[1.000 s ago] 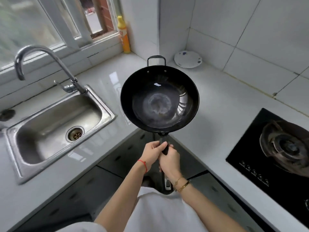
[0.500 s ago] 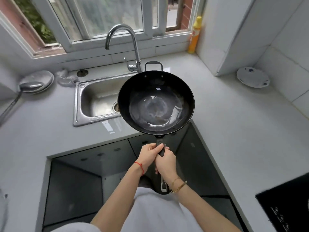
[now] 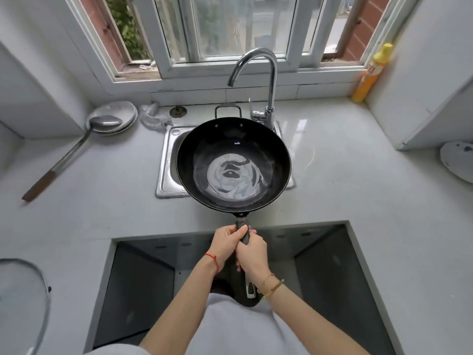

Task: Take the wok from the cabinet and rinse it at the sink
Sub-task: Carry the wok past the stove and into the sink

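Note:
A black wok [image 3: 233,165] with a shiny worn bottom hangs level over the steel sink [image 3: 167,160], hiding most of the basin. Both hands grip its long dark handle: my left hand [image 3: 225,243] is nearer the bowl, my right hand [image 3: 252,253] just behind it. The wok's small loop handle points at the chrome faucet [image 3: 266,80], whose spout arcs above the wok's far rim. No water is running.
A ladle [image 3: 76,147] lies on stacked plates [image 3: 120,116] at the left of the sink. A yellow bottle [image 3: 371,73] stands at the right by the window. A patterned plate [image 3: 458,160] sits at far right, a glass lid [image 3: 23,298] at lower left.
The view has swung left and the wok has moved with my hands from over the counter corner to directly over the sink. Both hands keep the same grip on the handle.

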Available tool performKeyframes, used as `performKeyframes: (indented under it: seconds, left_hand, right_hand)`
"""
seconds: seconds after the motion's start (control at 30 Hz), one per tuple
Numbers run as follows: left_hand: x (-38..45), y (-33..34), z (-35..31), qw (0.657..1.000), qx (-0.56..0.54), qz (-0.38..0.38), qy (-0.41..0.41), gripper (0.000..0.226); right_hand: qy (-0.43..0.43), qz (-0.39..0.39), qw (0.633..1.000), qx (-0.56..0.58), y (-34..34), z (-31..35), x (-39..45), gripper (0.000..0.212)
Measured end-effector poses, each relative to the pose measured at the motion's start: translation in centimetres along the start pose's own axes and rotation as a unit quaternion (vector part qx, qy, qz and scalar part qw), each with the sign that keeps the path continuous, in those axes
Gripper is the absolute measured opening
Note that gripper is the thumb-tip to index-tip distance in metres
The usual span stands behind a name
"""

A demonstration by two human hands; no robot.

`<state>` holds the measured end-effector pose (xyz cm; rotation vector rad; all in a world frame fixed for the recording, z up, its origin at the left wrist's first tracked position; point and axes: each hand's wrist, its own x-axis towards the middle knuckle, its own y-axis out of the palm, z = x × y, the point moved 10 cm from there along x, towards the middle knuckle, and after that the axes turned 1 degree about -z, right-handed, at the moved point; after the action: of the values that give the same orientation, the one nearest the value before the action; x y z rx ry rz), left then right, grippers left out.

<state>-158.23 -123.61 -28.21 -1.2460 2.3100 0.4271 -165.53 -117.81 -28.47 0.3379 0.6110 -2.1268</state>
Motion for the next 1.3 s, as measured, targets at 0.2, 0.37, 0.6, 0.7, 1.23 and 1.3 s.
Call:
performKeyframes:
  seconds: [0.2,0.37,0.6,0.7,1.23,1.3]
  left_hand:
    - [5.2,-4.0,-2.0,1.0,-0.008,-0.004,-0.004,0.028]
    - [8.6,-6.0,-2.7,1.0,-0.014,0.001,-0.014,0.027]
    - [11.9,-7.2,-2.4,0.999,-0.012,0.023,-0.045,0.026]
    - [12.6,-7.3,-2.2,0.998,-0.013,0.023,-0.053,0.025]
    - [13.2,-6.6,-1.2,0.996,-0.017,0.017,-0.08,0.024]
    - [13.1,-6.6,-1.2,0.996,-0.019,0.017,-0.084,0.022]
  right_hand:
    - [0.001,0.007,1.0,-0.005,3.9,3.0,4.3,0.023]
    - [0.002,-0.002,1.0,-0.018,6.0,4.5,6.9,0.019]
    - [0.023,-0.014,0.999,-0.021,7.5,4.9,9.4,0.022]
    - [0.03,-0.017,0.999,-0.02,7.7,4.7,10.1,0.02]
    - [0.047,0.008,0.996,-0.069,8.0,2.3,11.6,0.017]
    - [0.052,0.012,0.997,-0.057,8.0,2.1,11.8,0.018]
